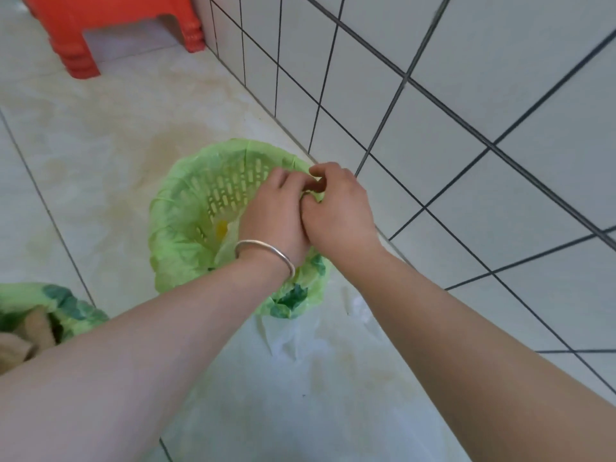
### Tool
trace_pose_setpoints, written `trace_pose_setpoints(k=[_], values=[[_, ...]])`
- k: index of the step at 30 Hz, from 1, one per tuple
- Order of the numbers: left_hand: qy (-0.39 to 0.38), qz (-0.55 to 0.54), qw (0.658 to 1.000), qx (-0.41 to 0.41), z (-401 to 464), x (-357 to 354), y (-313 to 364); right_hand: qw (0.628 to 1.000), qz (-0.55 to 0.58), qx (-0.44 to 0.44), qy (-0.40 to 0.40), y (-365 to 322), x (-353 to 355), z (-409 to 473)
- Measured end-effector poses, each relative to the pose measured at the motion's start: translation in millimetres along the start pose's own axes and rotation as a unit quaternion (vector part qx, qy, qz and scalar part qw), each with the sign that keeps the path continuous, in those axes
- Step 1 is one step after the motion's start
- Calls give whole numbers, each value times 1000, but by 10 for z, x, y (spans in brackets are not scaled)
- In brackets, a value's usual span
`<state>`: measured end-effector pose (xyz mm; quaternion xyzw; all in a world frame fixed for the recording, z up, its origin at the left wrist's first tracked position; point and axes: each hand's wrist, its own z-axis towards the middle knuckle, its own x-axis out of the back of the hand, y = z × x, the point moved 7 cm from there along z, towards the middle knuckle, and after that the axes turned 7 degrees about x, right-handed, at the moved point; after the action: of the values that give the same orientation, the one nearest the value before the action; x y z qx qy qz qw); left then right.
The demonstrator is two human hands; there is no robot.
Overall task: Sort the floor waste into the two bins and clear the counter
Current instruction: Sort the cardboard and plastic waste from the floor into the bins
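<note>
Two hands are working together at the far rim of the green bin (200, 195), close to the tiled wall (466, 95). The left hand (276, 215), wearing a silver bracelet (266, 255), and the right hand (336, 208) are touching each other, and both are pinching the green bag (173, 228) at the rim, probably tying or tightening it so it is not slipping inside. Something yellow (221, 228) is lying in the bin below the left hand. A second bin (50, 308) is standing beside the left forearm, holding brown waste. A thin clear plastic (300, 341) is lying on the floor under the wrists, not yet sorted.
</note>
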<state>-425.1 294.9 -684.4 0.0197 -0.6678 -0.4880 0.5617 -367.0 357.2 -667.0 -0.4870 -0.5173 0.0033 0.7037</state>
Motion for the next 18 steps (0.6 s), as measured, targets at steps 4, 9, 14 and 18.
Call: trace_pose_setpoints(k=[4, 9, 14, 18], values=[[35, -101, 992, -65, -490, 9, 278, 992, 85, 28, 90, 179, 213, -507], [-65, -127, 990, -18, -1143, -494, 93, 985, 145, -87, 32, 842, -81, -1052], [-259, 49, 948, 176, -1800, -1264, -559, 963, 41, -215, -159, 1601, -810, -1488], [-247, 171, 929, 216, -1859, -1342, -1024, 947, 6, -264, -181, 1952, -1058, -1682]])
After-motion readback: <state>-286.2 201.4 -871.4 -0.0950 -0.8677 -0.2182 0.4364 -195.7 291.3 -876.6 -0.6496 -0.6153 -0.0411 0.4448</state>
